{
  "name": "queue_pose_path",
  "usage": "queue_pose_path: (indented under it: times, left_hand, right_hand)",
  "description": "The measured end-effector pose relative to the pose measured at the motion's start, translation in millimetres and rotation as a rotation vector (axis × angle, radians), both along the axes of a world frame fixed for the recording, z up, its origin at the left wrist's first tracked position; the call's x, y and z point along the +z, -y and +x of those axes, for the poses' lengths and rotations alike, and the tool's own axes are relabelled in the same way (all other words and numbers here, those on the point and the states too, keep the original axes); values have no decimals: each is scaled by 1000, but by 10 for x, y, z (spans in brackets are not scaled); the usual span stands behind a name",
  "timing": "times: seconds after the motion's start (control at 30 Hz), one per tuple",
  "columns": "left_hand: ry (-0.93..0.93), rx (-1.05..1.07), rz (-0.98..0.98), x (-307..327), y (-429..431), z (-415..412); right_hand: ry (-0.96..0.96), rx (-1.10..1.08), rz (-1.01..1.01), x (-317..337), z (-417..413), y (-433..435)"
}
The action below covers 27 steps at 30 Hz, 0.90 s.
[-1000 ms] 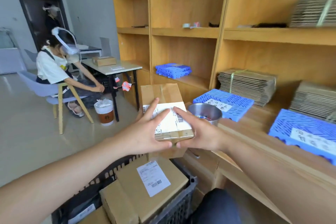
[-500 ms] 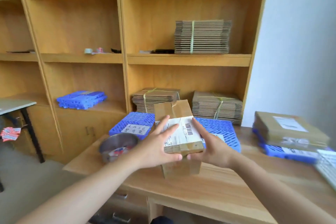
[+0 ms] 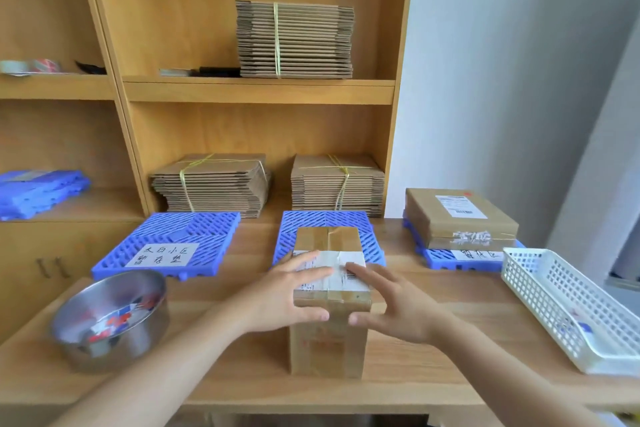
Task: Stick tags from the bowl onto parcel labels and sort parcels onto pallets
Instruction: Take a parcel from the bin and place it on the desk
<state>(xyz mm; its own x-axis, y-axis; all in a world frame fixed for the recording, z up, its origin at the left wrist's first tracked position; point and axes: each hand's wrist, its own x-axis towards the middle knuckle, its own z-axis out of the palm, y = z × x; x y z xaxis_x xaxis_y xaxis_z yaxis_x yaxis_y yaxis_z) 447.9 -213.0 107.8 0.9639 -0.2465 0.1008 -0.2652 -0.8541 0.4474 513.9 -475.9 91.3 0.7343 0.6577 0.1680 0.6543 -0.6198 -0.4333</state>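
Note:
A tall brown parcel [image 3: 328, 347] stands upright on the wooden table [image 3: 225, 378], in front of the middle blue pallet [image 3: 325, 219]. A white shipping label [image 3: 343, 270] lies on its top. My left hand [image 3: 282, 295] holds the parcel's top left edge, fingers flat on the label and thumb on the front face. My right hand [image 3: 394, 305] is at the top right edge with spread fingers, its fingertips touching the label and front. A steel bowl [image 3: 69, 350] holding red, white and blue tags [image 3: 121, 317] sits at the left.
A left blue pallet [image 3: 194, 229] carries a handwritten sign. The right pallet [image 3: 446, 258] bears a flat parcel [image 3: 450, 222]. A white plastic basket [image 3: 568, 305] stands at the right edge. Bundled flat cartons [image 3: 294, 38] fill the shelves behind.
My view swung right from the crate and the seated person to the table. Both hands carried the parcel along and set it down on the table; the right hand's fingers have spread.

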Motion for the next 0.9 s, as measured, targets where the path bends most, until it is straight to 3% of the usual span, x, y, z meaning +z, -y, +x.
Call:
queue_pose_path:
  times: [0.3, 0.47, 0.6, 0.73, 0.9]
  left_hand:
    - [-2, 25, 266, 251, -670, 22]
    - [66, 138, 186, 262, -493, -188]
    - [88, 207, 409, 94, -270, -259]
    - [180, 164, 338, 86, -348, -317]
    - [69, 25, 180, 204, -480, -388]
  right_hand:
    - [272, 183, -293, 251, 621, -263]
    - [268, 160, -404, 302, 880, -547]
    - [210, 142, -308, 263, 834, -694]
    - [270, 135, -265, 232, 705, -576]
    - [345, 72, -330, 360, 446, -338]
